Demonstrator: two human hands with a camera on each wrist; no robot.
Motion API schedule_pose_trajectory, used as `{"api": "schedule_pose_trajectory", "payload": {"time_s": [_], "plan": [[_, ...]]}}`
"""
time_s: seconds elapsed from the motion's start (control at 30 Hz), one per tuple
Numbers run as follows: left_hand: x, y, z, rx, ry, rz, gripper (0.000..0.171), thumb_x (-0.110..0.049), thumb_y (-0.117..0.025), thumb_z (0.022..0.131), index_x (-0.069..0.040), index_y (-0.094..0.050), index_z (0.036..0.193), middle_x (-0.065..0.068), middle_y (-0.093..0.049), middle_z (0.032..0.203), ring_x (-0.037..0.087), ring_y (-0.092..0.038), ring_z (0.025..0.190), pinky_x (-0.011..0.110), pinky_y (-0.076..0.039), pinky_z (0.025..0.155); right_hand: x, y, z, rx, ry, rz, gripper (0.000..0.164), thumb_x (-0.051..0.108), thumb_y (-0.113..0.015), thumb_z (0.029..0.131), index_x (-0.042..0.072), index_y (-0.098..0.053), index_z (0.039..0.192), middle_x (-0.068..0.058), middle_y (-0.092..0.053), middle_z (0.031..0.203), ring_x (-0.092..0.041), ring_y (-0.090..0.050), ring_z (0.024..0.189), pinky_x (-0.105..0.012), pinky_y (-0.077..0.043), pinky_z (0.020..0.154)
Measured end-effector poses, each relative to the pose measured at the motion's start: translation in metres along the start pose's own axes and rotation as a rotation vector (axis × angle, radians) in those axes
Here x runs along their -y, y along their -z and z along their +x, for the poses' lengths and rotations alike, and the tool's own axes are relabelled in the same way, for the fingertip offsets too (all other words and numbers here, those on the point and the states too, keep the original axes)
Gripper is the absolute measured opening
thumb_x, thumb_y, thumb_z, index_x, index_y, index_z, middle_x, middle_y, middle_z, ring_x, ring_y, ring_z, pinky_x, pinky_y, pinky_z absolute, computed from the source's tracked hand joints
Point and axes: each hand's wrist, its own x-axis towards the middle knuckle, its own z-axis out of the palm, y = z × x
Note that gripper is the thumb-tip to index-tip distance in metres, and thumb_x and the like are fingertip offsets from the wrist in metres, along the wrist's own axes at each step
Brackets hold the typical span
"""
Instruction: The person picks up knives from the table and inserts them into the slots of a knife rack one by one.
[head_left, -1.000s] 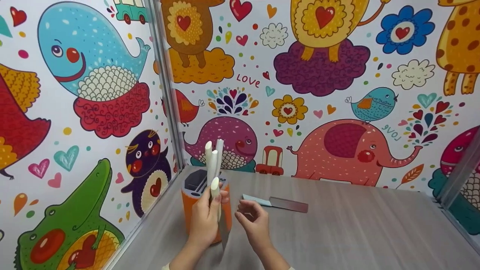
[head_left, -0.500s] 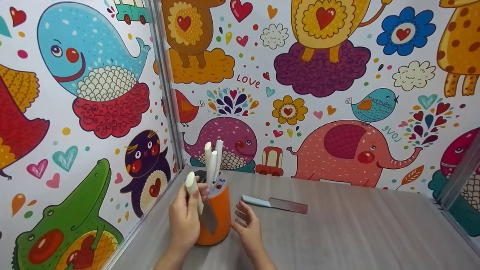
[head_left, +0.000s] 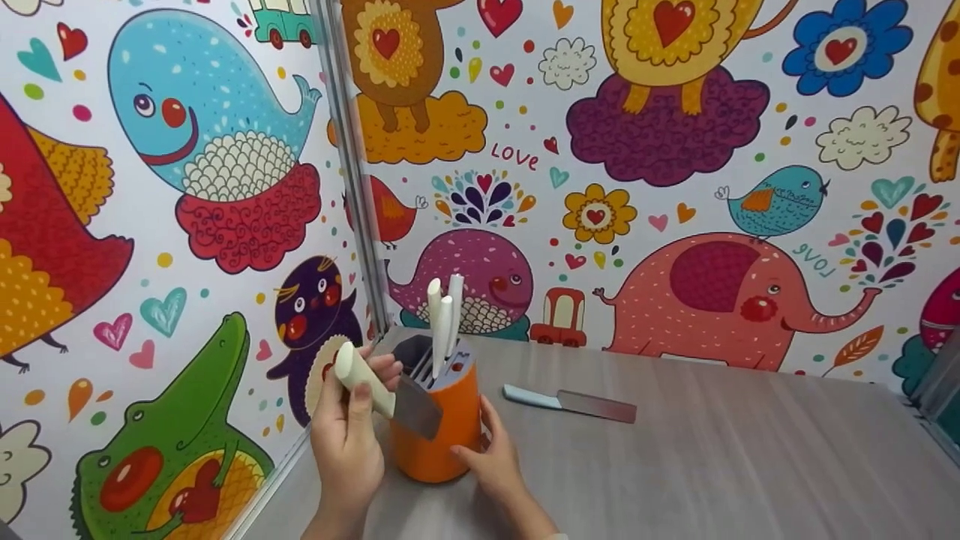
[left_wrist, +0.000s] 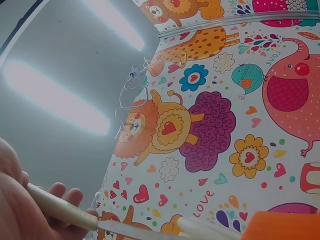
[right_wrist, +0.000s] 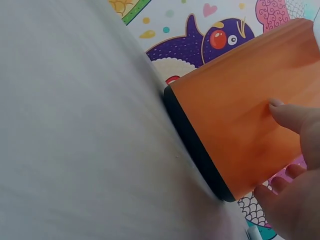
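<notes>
My left hand holds a knife by its cream handle, at the left of an orange knife block. The broad metal blade points right and down, overlapping the block's upper front in the head view. In the left wrist view, fingers curl about the knife's handle. My right hand grips the block's lower right side, thumb on the front. The right wrist view has the thumb on the orange wall and the other fingers at the far side. Several pale knife handles stand up from the slotted top.
On the wood-grain table, right of the block, lies a cleaver-shaped knife with a pale blue handle. Cartoon-printed walls rise close at the left and behind.
My left hand has carried the knife from in front of the block to its left, tilting the blade rightward. The right hand has come onto the block's side. The head view has shifted slightly.
</notes>
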Motion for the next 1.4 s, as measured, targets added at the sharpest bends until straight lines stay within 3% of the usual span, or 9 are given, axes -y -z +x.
{"api": "schedule_pose_trajectory", "payload": {"time_s": [0.1,0.23,0.4,0.53,0.7,0.87,1.13,1.27,1.4], "plan": [[-0.004,0.001,-0.001,-0.025,-0.044,-0.048,0.032,-0.002,-0.037,0.105,0.010,-0.046,0.133,0.011,-0.068,0.114,0.014,-0.070,0.106,0.024,-0.055,0.093,-0.002,0.000,0.000,0.018,0.007,-0.001,0.094,0.020,-0.081,0.081,0.019,-0.026,0.157,-0.009,-0.027,0.163,-0.034,-0.026,0.150,-0.055,-0.027,0.119],[-0.009,0.001,0.001,-0.079,-0.029,-0.091,0.032,-0.004,-0.038,0.104,0.005,-0.048,0.133,0.004,-0.070,0.113,0.015,-0.070,0.105,0.026,-0.054,0.095,-0.004,-0.001,-0.001,0.013,0.012,0.002,0.093,0.021,-0.081,0.081,0.020,-0.026,0.157,-0.009,-0.030,0.162,-0.033,-0.028,0.149,-0.055,-0.027,0.119],[-0.017,0.000,0.009,-0.084,-0.044,-0.103,0.031,-0.005,-0.039,0.105,0.005,-0.050,0.132,0.002,-0.070,0.116,0.017,-0.070,0.107,0.028,-0.053,0.097,-0.005,0.000,-0.001,0.016,0.005,-0.009,0.093,0.025,-0.081,0.081,0.026,-0.027,0.156,-0.007,-0.030,0.162,-0.031,-0.029,0.149,-0.054,-0.027,0.119],[-0.018,-0.006,0.018,-0.099,-0.130,-0.116,0.031,-0.003,-0.041,0.104,0.006,-0.051,0.132,0.006,-0.070,0.119,0.018,-0.069,0.112,0.029,-0.051,0.100,-0.004,0.002,0.000,0.006,0.011,-0.010,0.093,0.026,-0.081,0.081,0.027,-0.027,0.156,-0.005,-0.032,0.162,-0.029,-0.031,0.149,-0.053,-0.028,0.119],[0.000,-0.012,0.033,-0.086,-0.234,-0.047,0.031,0.002,-0.046,0.101,0.012,-0.052,0.130,0.009,-0.070,0.120,0.021,-0.068,0.114,0.029,-0.050,0.102,-0.003,0.004,-0.001,0.007,0.041,0.001,0.092,0.025,-0.082,0.081,0.023,-0.028,0.156,-0.007,-0.034,0.161,-0.030,-0.032,0.148,-0.054,-0.029,0.119],[0.014,-0.015,0.042,-0.032,-0.207,0.063,0.033,0.003,-0.050,0.099,0.008,-0.053,0.132,0.009,-0.071,0.121,0.022,-0.067,0.115,0.026,-0.048,0.103,-0.002,0.004,-0.001,0.009,0.043,0.013,0.092,0.025,-0.082,0.080,0.023,-0.029,0.156,-0.007,-0.034,0.161,-0.031,-0.031,0.148,-0.055,-0.028,0.119],[0.022,-0.018,0.045,-0.014,-0.171,0.020,0.034,-0.002,-0.047,0.102,0.009,-0.050,0.134,0.004,-0.070,0.122,0.022,-0.067,0.115,0.027,-0.051,0.100,-0.003,0.003,-0.003,-0.013,0.024,0.014,0.091,0.029,-0.083,0.079,0.029,-0.031,0.154,-0.003,-0.036,0.160,-0.029,-0.033,0.148,-0.054,-0.030,0.118],[0.025,-0.018,0.048,0.002,-0.129,0.016,0.034,-0.004,-0.046,0.103,0.006,-0.049,0.134,0.010,-0.068,0.123,0.023,-0.067,0.117,0.028,-0.051,0.099,-0.005,0.001,-0.003,-0.010,0.021,0.023,0.091,0.032,-0.083,0.078,0.031,-0.032,0.153,-0.001,-0.037,0.159,-0.027,-0.035,0.147,-0.053,-0.031,0.118],[0.026,-0.016,0.049,0.005,-0.130,0.023,0.034,-0.005,-0.045,0.103,0.005,-0.048,0.136,0.022,-0.065,0.126,0.021,-0.066,0.118,0.027,-0.051,0.100,-0.006,0.000,-0.003,0.004,0.035,0.032,0.090,0.028,-0.082,0.080,0.029,-0.032,0.153,-0.003,-0.036,0.159,-0.029,-0.034,0.147,-0.053,-0.031,0.118]]}}
